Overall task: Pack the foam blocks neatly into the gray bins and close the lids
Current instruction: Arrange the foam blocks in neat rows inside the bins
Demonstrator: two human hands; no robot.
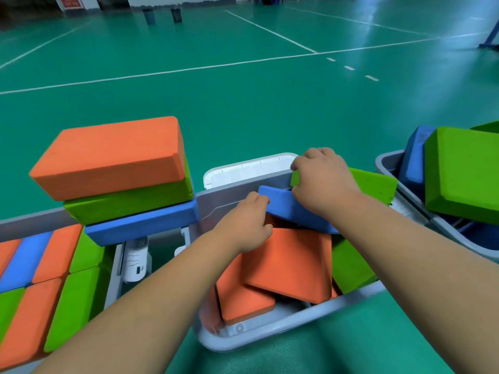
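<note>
We work over the middle gray bin (283,323), whose orange blocks (291,263) lie tilted and loose, so it likely needs re-stacking. The blue block (291,209), matte foam with rounded edges, slants at the far rim. Our left hand (248,225) curls round its left end, and our right hand (324,182) grips the green block (375,184) beside it.

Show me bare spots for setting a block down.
Open green floor beyond the bins, and the floor strip nearside of the middle bin. Crowded: tilted orange blocks fill the middle bin; the left bin is packed.
</note>
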